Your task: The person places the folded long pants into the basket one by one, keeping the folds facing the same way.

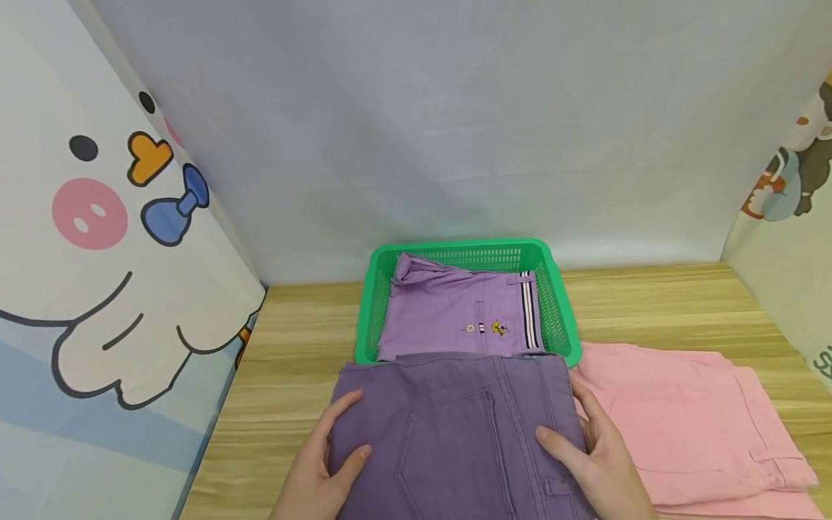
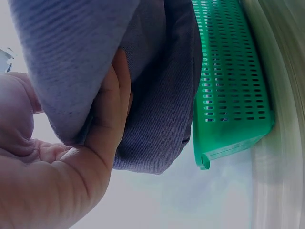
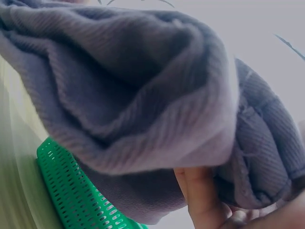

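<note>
A folded pair of dark purple pants (image 1: 455, 433) is held up between my two hands, in front of the basket. My left hand (image 1: 325, 455) grips its left side, thumb on top and fingers tucked among the folds, as the left wrist view shows. On the right side, by the waistband and belt loop, my right hand (image 1: 601, 455) grips it with the thumb on top. Behind the bundle stands a green plastic basket (image 1: 370, 310). Inside it lies a folded lilac garment (image 1: 435, 310) with a striped band and small embroidery, its near edge hidden by the dark purple pants.
Folded pink pants (image 1: 689, 426) lie on the wooden table (image 1: 292, 325) to the right of the basket. A pale cloth wall (image 1: 455, 130) rises behind the table, and a cartoon-printed curtain (image 1: 97, 289) hangs along the left side.
</note>
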Demonstrator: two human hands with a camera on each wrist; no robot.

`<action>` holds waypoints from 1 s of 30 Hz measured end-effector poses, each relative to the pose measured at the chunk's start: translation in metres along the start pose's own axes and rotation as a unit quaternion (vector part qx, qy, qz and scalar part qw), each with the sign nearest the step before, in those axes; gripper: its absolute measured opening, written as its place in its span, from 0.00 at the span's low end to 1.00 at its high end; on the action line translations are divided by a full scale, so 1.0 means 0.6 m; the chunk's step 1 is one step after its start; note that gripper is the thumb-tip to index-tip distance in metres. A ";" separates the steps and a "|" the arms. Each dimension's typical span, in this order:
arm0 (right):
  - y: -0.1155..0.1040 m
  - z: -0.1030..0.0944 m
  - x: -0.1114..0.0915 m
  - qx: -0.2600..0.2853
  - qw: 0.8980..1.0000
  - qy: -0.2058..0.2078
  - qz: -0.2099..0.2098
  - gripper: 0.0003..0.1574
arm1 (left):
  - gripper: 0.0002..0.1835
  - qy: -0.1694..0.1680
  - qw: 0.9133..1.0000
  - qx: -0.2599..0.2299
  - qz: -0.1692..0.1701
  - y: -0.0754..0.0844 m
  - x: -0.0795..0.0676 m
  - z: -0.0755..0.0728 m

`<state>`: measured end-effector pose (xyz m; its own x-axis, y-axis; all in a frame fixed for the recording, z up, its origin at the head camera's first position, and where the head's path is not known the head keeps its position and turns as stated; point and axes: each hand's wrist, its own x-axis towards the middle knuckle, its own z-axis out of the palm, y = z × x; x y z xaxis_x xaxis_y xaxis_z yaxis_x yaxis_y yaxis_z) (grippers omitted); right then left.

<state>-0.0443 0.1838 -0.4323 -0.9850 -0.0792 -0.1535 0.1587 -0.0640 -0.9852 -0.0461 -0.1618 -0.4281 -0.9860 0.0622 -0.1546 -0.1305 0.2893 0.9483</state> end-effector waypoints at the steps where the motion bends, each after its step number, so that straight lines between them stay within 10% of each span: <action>1: -0.001 0.000 0.001 0.004 1.000 -0.002 0.001 0.45 | 0.38 0.001 1.000 -0.001 0.000 0.001 0.000 -0.001; 12: -0.008 0.007 0.011 0.035 0.999 -0.017 -0.022 0.42 | 0.38 0.017 1.000 -0.014 0.005 0.010 0.010 -0.006; 30: -0.028 0.013 0.059 -0.024 0.999 0.031 0.007 0.43 | 0.35 0.048 0.994 0.004 0.102 0.010 0.071 -0.003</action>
<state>-0.0816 0.1743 -0.4204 -0.9851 -0.0184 -0.1711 0.1713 -0.0147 -0.9851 -0.0894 -0.1589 -0.4285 -0.9973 0.0294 0.0675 0.0731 0.2882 0.9548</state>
